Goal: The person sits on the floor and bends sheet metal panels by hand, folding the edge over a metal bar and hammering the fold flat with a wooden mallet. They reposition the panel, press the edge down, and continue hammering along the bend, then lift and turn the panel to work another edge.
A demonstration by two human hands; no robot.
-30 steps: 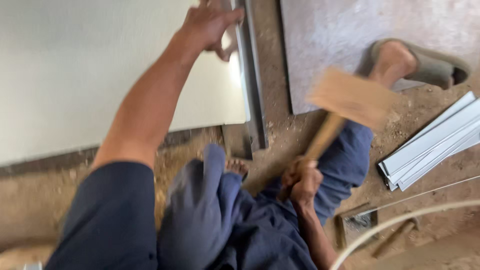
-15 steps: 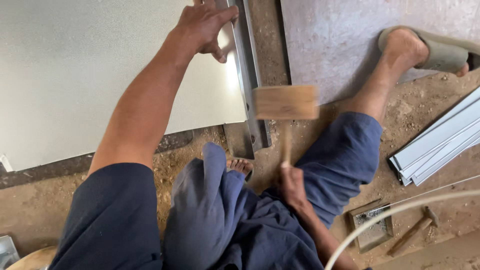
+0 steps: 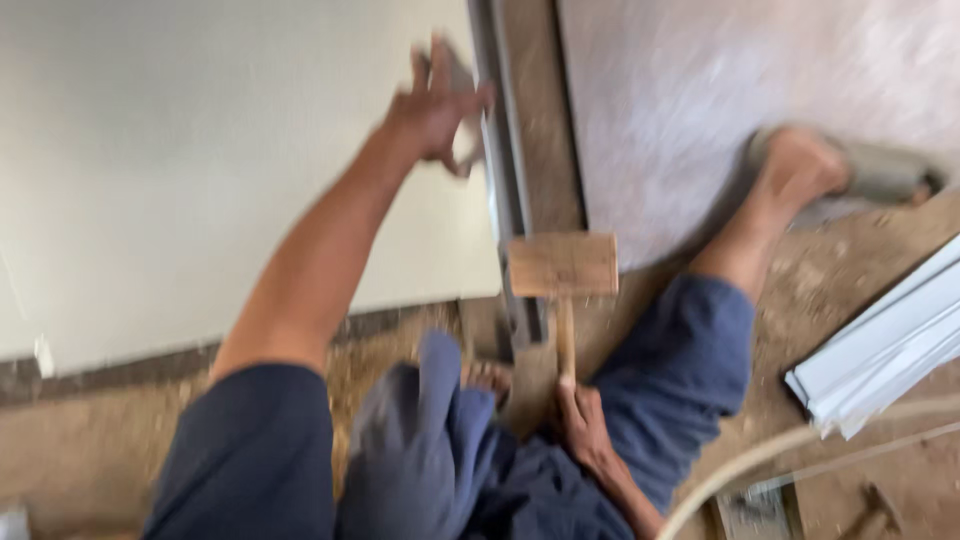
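Fingers of the right hand [image 3: 583, 425] wrap the wooden mallet [image 3: 562, 268] at centre frame, poised over the metal frame [image 3: 505, 150]; the left hand [image 3: 435, 105], spread, steadies it above.

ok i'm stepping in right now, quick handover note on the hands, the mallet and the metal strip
Left hand: fingers spread against the upper part of the grey metal strip that runs along the edge of the white panel; blur hides whether it grips or only presses.
Right hand: closed around the handle of the wooden mallet, low near the lap.
Mallet head sits at the strip's lower stretch, beside the panel's corner; contact cannot be told.
Done: strip lies along the panel edge. How far it is seated is unclear.
Left: check the strip's fit along its length, probably more taps.
Nearby: stack of white strips on the dusty floor to the right.
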